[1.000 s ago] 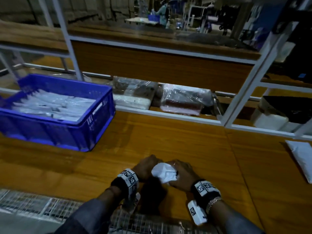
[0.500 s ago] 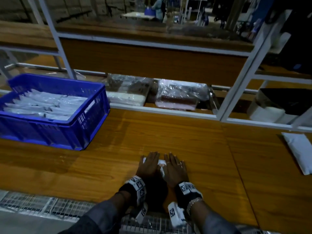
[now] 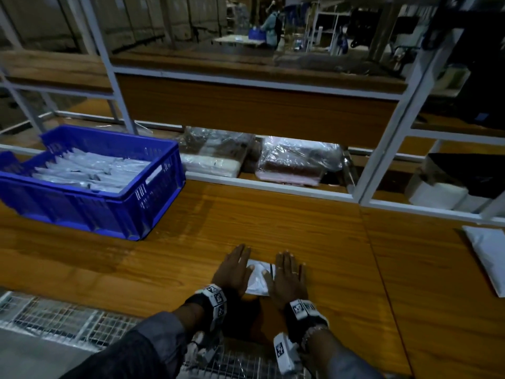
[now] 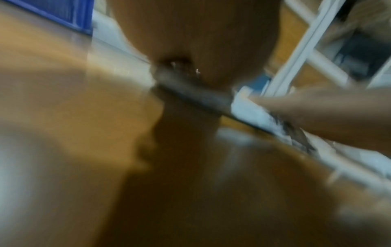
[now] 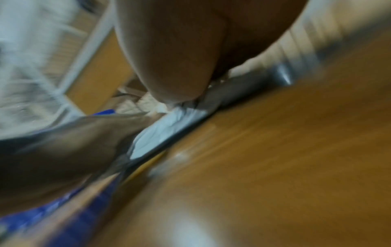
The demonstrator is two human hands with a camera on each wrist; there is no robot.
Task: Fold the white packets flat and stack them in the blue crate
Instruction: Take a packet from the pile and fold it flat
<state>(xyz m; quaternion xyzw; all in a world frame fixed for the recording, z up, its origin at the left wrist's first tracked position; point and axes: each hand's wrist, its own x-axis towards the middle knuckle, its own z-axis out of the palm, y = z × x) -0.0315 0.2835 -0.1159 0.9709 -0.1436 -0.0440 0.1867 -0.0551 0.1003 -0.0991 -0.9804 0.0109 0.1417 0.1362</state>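
Currently, item one: your left hand (image 3: 232, 272) and right hand (image 3: 289, 280), both palm-down with fingers straight, pressing one white packet (image 3: 257, 280) flat against the wooden table (image 3: 300, 236) near its front edge; the packet shows between the two hands. Item two: blue crate (image 3: 153, 203), far left on the table, well apart from your hands, holding a layer of white packets (image 3: 90, 170). Item three: another packet (image 3: 489, 255) lying at the table's right edge. Both wrist views are blurred.

No readable text, label, brand or number shows anywhere.
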